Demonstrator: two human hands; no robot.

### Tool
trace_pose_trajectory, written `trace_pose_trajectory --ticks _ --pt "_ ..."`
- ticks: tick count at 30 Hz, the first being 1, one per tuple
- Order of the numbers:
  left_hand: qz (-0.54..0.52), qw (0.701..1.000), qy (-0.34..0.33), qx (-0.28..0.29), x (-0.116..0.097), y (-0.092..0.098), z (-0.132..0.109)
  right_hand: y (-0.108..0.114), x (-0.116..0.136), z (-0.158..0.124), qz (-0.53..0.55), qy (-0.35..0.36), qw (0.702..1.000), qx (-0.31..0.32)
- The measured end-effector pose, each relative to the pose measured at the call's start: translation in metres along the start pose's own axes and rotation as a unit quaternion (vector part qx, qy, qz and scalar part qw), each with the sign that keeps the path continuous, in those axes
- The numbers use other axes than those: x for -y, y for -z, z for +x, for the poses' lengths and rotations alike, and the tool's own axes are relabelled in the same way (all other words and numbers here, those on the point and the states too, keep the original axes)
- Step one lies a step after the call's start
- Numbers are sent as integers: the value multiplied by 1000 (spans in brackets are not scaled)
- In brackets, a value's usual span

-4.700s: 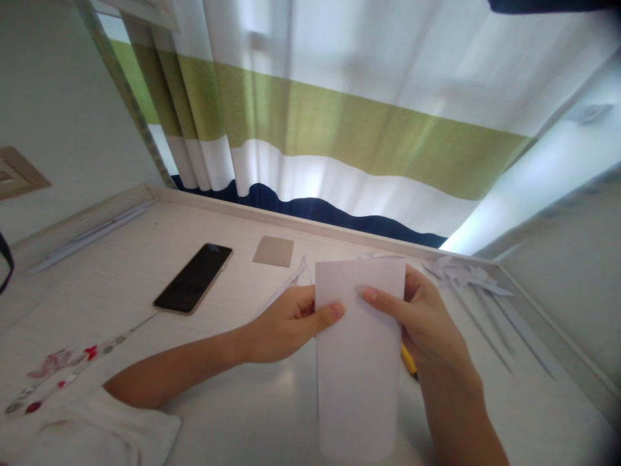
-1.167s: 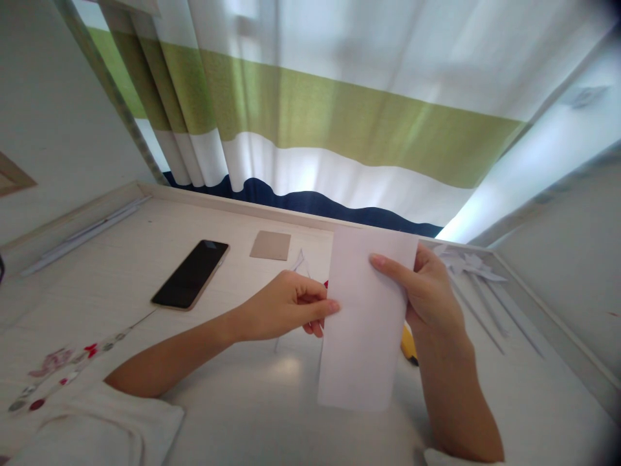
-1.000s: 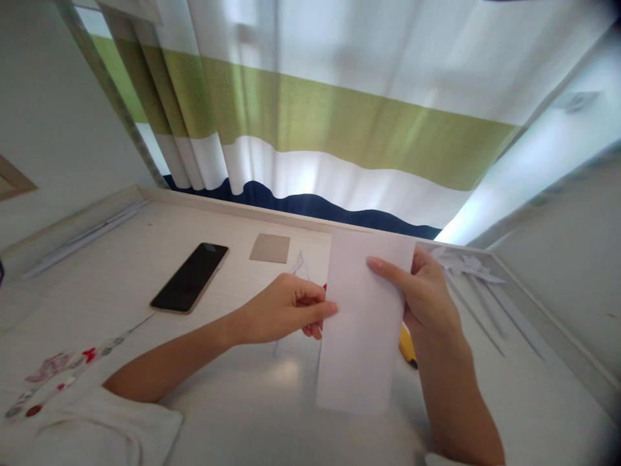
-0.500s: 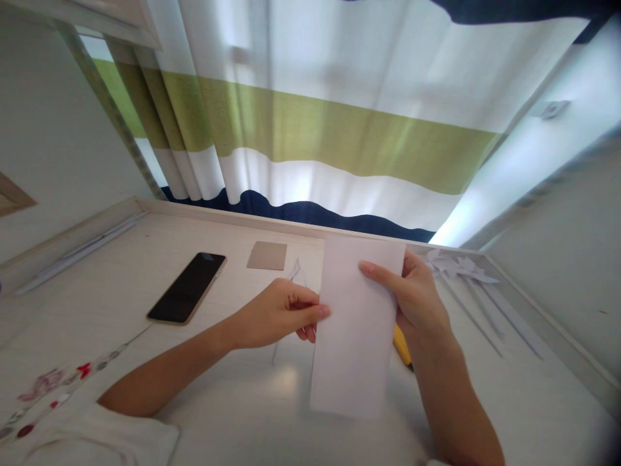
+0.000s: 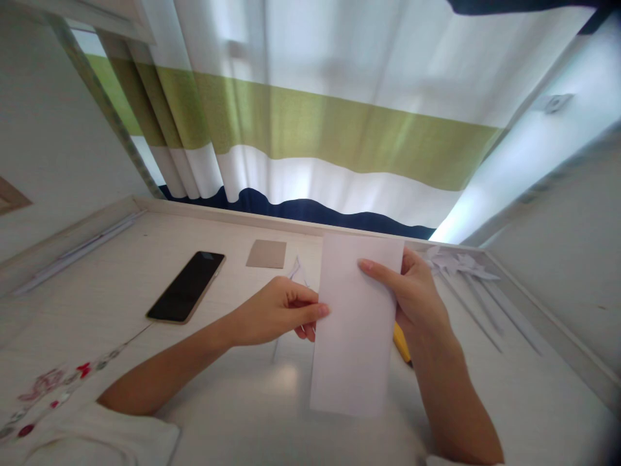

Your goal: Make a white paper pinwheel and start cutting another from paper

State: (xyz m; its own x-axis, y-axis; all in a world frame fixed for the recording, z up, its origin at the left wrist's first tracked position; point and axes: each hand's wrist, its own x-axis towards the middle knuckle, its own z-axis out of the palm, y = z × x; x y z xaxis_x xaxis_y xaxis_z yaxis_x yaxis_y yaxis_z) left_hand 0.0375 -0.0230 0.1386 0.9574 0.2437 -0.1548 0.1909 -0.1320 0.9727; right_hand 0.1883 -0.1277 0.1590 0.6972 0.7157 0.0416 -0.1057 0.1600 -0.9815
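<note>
A long white sheet of paper (image 5: 352,349), rectangular and upright, is held up over the white tabletop by both hands. My left hand (image 5: 284,312) pinches its left edge, thumb in front and fingers behind. At the upper right edge my right hand (image 5: 420,291) grips it, thumb flat on the front and the other fingers mostly hidden behind. Partly covered by the paper and my right hand is a yellow tool (image 5: 400,344) with a dark end; its kind is hidden. Behind my left hand shows a thin pointed paper piece (image 5: 297,268) with bluish lines.
A phone (image 5: 187,288) with a dark screen lies at left, near a square brown card (image 5: 266,254). Several white paper pinwheels (image 5: 460,264) on sticks lie at right. A beaded string (image 5: 83,370) runs along the lower left. A striped curtain (image 5: 310,129) hangs behind the table.
Both hands keep the same hold on the paper. The whole view has shifted very slightly; nothing else visibly differs.
</note>
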Motion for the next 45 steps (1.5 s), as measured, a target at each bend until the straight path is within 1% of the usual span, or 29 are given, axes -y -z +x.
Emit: trace_pose_trajectory --ticks 10,17,23,29,33,38,45 --pt "1 1000 -6 4 0 0 0 0 0 0 -7 -2 1000 1" --pt "7 1000 0 -6 0 0 1 2 -2 2 -5 -4 1000 11" --pt "23 1000 2 -13 2 1 1 11 -2 12 1 -21 999 38" --pt "31 999 3 -9 2 2 2 23 -1 23 5 -42 998 50" --pt "30 1000 2 -8 3 2 2 28 -2 26 -2 -38 997 69" --pt "21 1000 3 -7 4 2 4 32 -5 32 -16 -26 997 67" --pt "12 1000 9 -10 3 2 5 32 -6 35 -14 -48 995 84"
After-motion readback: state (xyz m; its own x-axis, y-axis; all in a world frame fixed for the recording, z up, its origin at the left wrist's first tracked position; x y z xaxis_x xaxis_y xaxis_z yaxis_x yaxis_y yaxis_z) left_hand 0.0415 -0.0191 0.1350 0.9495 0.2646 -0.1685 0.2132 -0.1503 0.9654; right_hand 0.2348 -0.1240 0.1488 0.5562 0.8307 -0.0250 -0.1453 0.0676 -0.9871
